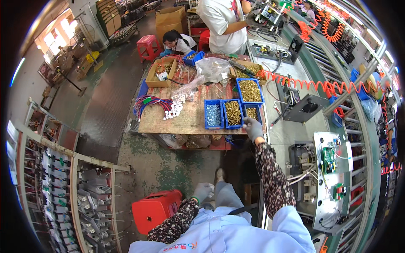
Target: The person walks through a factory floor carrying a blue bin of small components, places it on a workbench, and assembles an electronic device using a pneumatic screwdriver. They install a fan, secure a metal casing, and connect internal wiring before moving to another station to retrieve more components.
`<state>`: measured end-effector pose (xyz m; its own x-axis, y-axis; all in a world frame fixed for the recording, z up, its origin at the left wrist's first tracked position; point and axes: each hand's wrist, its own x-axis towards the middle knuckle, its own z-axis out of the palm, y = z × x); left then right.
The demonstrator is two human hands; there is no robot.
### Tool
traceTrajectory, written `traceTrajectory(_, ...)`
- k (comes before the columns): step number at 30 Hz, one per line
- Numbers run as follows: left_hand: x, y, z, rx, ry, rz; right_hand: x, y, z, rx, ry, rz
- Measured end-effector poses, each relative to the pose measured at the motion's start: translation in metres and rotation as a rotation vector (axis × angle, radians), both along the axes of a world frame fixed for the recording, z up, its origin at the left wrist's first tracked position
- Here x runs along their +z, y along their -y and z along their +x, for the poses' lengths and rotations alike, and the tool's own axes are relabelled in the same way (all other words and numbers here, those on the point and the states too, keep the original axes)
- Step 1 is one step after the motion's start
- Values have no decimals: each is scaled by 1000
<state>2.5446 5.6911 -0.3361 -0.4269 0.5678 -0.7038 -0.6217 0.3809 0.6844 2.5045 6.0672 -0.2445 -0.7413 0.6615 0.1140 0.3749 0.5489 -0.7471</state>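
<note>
My right hand (253, 128), in a grey glove, is at the front edge of a small blue bin (252, 112) of brass-coloured fasteners. Its fingers are bent together, and whatever is between them is too small to make out. Beside that bin stand a blue bin of brass-coloured pieces (233, 113) and one of clear or silvery small parts (214, 115). Behind them is a larger blue bin of brass-coloured screws (250, 90). My left hand (203, 191), also gloved, hangs low by my leg with its fingers curled; their inner side is hidden.
A wire bundle with white connectors (173, 107) lies on the wooden table (190, 120). Right of it, a metal housing (306, 108) and circuit-board panel (331, 181) stand along a roller conveyor (356, 147). A red stool (157, 208) is at my left. Two people work beyond the table.
</note>
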Motion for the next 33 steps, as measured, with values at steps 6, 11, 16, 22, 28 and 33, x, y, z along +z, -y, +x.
traceTrajectory(6, 27, -49, -82, 144, -195, -36, -16, -50, -86, 179, 79, 269)
traceTrajectory(11, 64, -130, -157, 124, -450, 11, -21, -77, -104, 381, 235, 309)
traceTrajectory(16, 43, -209, -224, -30, -972, -93, -17, -99, -117, 670, 253, 453)
traceTrajectory(22, 47, -276, -257, -260, -1258, -389, -31, -115, -108, 628, 74, 264)
traceTrajectory(28, 29, -277, -270, -373, -1285, -425, -26, -102, -102, 438, -133, -35)
traceTrajectory(33, 2, -271, -278, -211, -1410, -184, -4, -79, -82, 159, -282, -190)
